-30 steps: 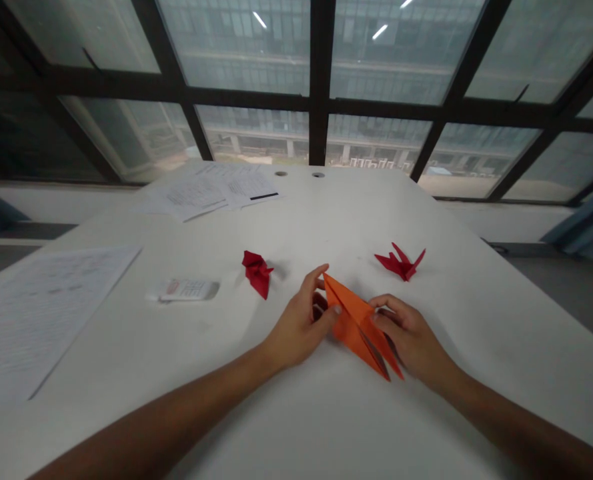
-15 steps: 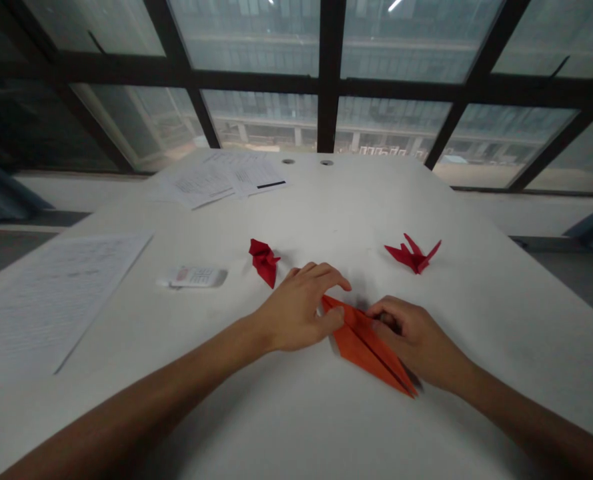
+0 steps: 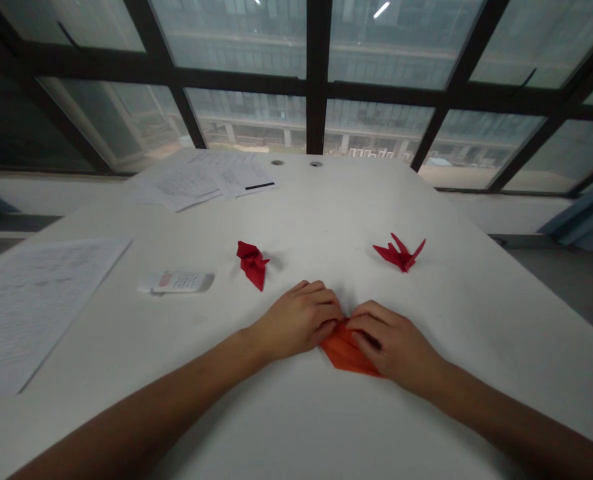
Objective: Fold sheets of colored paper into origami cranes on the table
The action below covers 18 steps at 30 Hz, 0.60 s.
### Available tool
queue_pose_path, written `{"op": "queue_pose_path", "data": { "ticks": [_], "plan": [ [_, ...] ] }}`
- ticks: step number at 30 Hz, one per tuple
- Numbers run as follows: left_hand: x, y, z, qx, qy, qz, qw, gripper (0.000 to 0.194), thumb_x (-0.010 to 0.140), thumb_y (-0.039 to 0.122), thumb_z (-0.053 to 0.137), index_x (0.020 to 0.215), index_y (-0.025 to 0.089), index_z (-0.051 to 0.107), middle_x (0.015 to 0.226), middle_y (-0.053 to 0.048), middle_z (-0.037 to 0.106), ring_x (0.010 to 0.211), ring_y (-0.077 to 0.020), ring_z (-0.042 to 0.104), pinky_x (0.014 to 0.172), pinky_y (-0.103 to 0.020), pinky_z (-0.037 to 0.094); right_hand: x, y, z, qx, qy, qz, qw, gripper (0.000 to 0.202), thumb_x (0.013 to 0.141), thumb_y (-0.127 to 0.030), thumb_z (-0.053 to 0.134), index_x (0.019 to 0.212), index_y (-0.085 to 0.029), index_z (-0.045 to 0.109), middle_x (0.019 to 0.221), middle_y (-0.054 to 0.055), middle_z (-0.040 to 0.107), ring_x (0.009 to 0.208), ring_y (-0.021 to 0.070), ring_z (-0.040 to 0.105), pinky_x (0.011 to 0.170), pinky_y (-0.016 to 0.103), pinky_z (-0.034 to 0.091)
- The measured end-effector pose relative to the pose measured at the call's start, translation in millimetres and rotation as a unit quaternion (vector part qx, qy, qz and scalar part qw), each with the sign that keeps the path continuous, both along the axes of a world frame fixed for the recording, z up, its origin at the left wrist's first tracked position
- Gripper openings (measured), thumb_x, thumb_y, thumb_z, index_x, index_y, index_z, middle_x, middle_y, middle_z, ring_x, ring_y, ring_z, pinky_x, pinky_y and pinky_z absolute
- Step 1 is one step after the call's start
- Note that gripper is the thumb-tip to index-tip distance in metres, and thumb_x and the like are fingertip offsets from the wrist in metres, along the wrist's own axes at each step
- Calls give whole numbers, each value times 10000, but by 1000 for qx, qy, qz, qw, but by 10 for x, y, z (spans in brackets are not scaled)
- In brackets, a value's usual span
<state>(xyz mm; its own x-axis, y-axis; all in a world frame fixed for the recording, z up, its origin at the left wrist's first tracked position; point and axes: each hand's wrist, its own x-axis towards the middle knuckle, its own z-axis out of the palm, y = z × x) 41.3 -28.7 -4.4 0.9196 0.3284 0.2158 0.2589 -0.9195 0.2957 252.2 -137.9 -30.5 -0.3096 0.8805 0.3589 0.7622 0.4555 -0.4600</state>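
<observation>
A folded piece of orange paper (image 3: 347, 352) lies low over the white table, partly covered by both hands. My left hand (image 3: 303, 319) is closed on its far left end, with the thumb on the near side. Fingers of my right hand (image 3: 393, 340) are curled over its upper edge and right part, hiding that end. The fingertips of the two hands are close together at the top of the paper. Beyond my left hand sits a red folded paper piece (image 3: 253, 264). Past my right hand stands a red paper crane (image 3: 401, 253).
To the left lies a white eraser-like block in a clear wrapper (image 3: 179, 282). A printed sheet (image 3: 41, 300) covers the table's left side, and several more papers (image 3: 201, 179) lie at the far left. Dark-framed windows (image 3: 316, 80) rise behind the table (image 3: 296, 427).
My left hand has closed from a raised, spread pose onto the paper's end. My right hand has moved over the paper and now hides its pointed near end. The view has shifted slightly right.
</observation>
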Motion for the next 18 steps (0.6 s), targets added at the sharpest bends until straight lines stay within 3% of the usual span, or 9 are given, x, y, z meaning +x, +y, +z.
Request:
{"op": "queue_pose_path", "data": {
  "ticks": [4,9,12,14,16,18],
  "plan": [
    [-7,38,-8,-34,-15,-48,998,179,927,143,571,1007,212,716,1017,-24,720,994,-200,591,910,-348,427,15,-23,-32,81,-116,47,989,212,942,-71,555,1035,-199,697,1002,56,716,861,200,622,834,366,508],
    [-22,66,15,-40,-13,-58,997,193,897,129,576,984,217,724,1004,-9,726,978,-198,581,913,-348,438,6,-24,54,105,-168,63,978,199,928,-99,553,1038,-184,695,966,64,716,818,209,574,780,389,443],
    [-37,55,51,-34,2,-62,998,196,876,120,578,971,215,720,1026,-14,720,990,-208,574,925,-358,440,-32,-66,143,107,-199,76,971,108,928,-197,582,919,-185,688,833,52,691,771,215,545,758,407,416],
    [-41,37,83,-23,15,-63,998,170,862,126,585,942,207,711,1019,-24,714,989,-217,570,928,-366,442,-75,-118,186,114,-217,73,967,172,957,-305,585,884,-186,685,806,53,688,784,225,550,791,429,416],
    [-38,12,121,-10,28,-65,997,121,850,147,602,900,198,699,990,-35,705,976,-223,570,922,-373,446,-125,-175,208,121,-228,58,964,282,968,-432,586,951,-174,697,888,76,721,863,252,579,873,467,417],
    [-30,-14,158,1,39,-67,997,80,844,170,614,863,194,688,948,-40,693,950,-224,573,906,-380,450,-169,-221,215,127,-239,37,962,321,977,-458,579,1030,-164,699,970,91,744,926,272,598,930,489,410]
  ]
}}
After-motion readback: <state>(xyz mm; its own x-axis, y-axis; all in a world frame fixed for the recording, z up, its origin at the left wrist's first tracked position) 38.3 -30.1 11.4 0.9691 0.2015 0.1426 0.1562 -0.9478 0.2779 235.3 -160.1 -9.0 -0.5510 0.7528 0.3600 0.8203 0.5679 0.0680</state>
